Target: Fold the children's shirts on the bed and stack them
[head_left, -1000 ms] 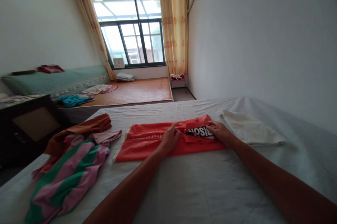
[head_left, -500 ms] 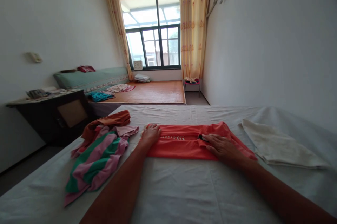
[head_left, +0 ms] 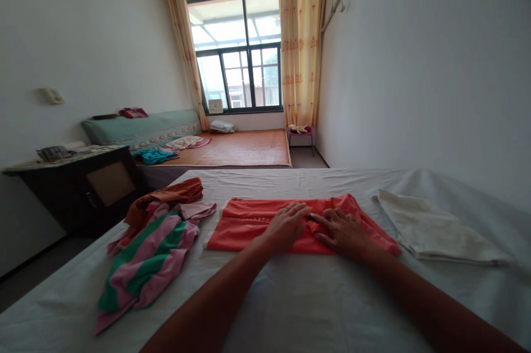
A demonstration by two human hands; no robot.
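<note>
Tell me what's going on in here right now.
A person leans over a bed covered with a white sheet, both palms flat on an orange shirt folded into a long strip. The left hand and right hand rest side by side near its middle. A striped pink and green garment lies heaped to the left, a folded white cloth to the right.

An orange garment (head_left: pixel 249 226), a pink-and-green striped cloth (head_left: pixel 145 261), a white towel (head_left: pixel 435 228), a white sheet (head_left: pixel 290 297).

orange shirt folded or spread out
Folded: the orange shirt lies as a flat, narrow band on the bed, both hands pressing on it.
</note>
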